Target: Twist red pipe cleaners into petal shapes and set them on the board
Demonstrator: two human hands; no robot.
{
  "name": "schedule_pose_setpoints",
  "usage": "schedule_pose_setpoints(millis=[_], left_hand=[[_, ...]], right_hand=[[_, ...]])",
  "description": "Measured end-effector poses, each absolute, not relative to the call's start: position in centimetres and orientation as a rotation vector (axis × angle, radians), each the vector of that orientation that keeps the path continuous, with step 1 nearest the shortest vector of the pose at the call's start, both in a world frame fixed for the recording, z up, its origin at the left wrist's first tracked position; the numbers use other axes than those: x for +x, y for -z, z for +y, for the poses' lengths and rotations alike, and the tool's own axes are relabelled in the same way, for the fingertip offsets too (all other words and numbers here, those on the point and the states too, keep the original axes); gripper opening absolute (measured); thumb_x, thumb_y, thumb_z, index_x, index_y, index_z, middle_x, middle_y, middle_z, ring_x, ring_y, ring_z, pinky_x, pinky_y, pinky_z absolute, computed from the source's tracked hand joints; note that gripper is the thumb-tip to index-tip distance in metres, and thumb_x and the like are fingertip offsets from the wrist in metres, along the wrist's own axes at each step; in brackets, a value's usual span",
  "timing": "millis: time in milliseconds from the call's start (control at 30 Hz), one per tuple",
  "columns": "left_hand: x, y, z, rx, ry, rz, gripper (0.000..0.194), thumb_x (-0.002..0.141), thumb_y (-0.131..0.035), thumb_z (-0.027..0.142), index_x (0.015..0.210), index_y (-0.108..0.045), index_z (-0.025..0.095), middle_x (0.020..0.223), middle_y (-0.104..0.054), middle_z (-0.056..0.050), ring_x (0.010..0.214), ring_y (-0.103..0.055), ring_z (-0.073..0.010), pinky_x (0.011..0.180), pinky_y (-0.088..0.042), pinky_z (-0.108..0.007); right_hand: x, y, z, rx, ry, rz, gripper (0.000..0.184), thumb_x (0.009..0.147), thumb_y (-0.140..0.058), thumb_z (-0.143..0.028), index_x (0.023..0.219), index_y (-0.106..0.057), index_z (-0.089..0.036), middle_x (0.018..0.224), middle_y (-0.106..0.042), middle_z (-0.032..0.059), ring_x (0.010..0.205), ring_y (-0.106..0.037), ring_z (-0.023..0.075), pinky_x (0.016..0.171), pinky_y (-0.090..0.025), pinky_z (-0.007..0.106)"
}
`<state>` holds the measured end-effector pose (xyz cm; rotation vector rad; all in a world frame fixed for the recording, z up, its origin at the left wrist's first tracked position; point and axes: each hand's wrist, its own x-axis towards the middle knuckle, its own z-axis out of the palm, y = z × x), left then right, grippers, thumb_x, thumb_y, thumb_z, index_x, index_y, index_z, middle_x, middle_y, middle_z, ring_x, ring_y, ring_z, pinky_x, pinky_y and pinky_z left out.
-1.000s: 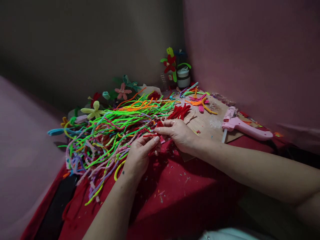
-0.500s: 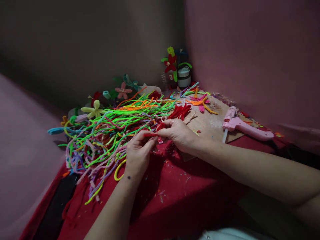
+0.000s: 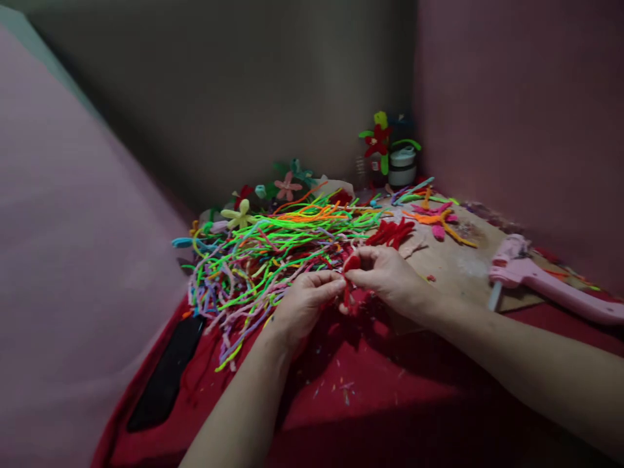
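Observation:
Between the fingertips of both hands is a red pipe cleaner (image 3: 351, 263), bent into a loop at its upper end. My right hand (image 3: 390, 278) pinches the loop between thumb and fingers. My left hand (image 3: 308, 300) closes on its lower part, which the fingers mostly cover. Some red shows below the fingertips, too blurred to tell whether it belongs to the same piece. Just beyond the hands lies a bundle of red pipe cleaners (image 3: 391, 233). To their left spreads a large heap of green, orange, pink and purple pipe cleaners (image 3: 292, 231).
A pink glue gun (image 3: 550, 283) rests at the right on a brown board (image 3: 453, 260). An orange and pink pipe-cleaner piece (image 3: 439, 218) lies there too. Finished flowers (image 3: 287, 186) and a lidded cup (image 3: 402, 167) stand behind. A black phone (image 3: 168, 377) lies on the red cloth (image 3: 370, 390).
The view has swung left, so everything appears farther right. My left fingers have shifted on the red pipe cleaner, and its end no longer lies along them to the left.

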<state>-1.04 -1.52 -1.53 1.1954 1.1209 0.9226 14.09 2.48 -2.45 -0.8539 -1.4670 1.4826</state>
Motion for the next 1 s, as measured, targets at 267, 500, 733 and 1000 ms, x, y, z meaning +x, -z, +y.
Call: schedule_pose_setpoints(millis=[267,500,733,1000], left_hand=[[-0.4,2.8,-1.8,2.055,-0.951,1.551,0.014,0.082,-0.047,0.023,0.079,-0.059,0.016,0.067,-0.061,-0.003,0.060,-0.054,-0.0133,0.061,-0.041,-0.027],[0.5,3.9,-2.3,3.156,-0.645,1.888,0.022,0.088,-0.036,0.016,0.082,-0.057,0.015,0.079,-0.062,-0.011,0.068,-0.057,-0.0190,0.068,-0.037,-0.034],[0.8,3.6,-2.0,2.382,-0.825,1.753,0.018,0.088,-0.038,0.023,0.089,-0.055,0.017,0.079,-0.062,-0.006,0.070,-0.056,-0.0155,0.063,-0.040,-0.027],[0.0,3.2,-1.4,1.967,-0.946,1.598,0.023,0.083,-0.043,0.022,0.072,-0.063,0.017,0.055,-0.052,0.003,0.054,-0.047,-0.0100,0.055,-0.036,-0.022]], right_hand=[[13.7,3.2,2.5,-0.887,-1.313,-1.459,0.003,0.059,-0.057,-0.017,0.062,-0.056,-0.016,0.059,-0.051,-0.0022,0.056,-0.043,0.0097,0.053,-0.035,0.023],[13.1,4.4,3.1,-0.870,-1.926,-0.884,0.021,0.048,-0.062,-0.014,0.048,-0.041,-0.017,0.048,-0.042,-0.0050,0.046,-0.039,0.0067,0.047,-0.032,0.022],[13.6,4.0,3.1,-0.842,-1.572,-1.219,0.010,0.057,-0.063,-0.016,0.065,-0.057,-0.015,0.058,-0.053,-0.0029,0.052,-0.045,0.0085,0.052,-0.034,0.023],[13.9,3.5,2.9,-0.807,-1.433,-1.372,0.006,0.063,-0.062,-0.018,0.067,-0.059,-0.014,0.062,-0.056,-0.0024,0.058,-0.047,0.0093,0.057,-0.037,0.023]])
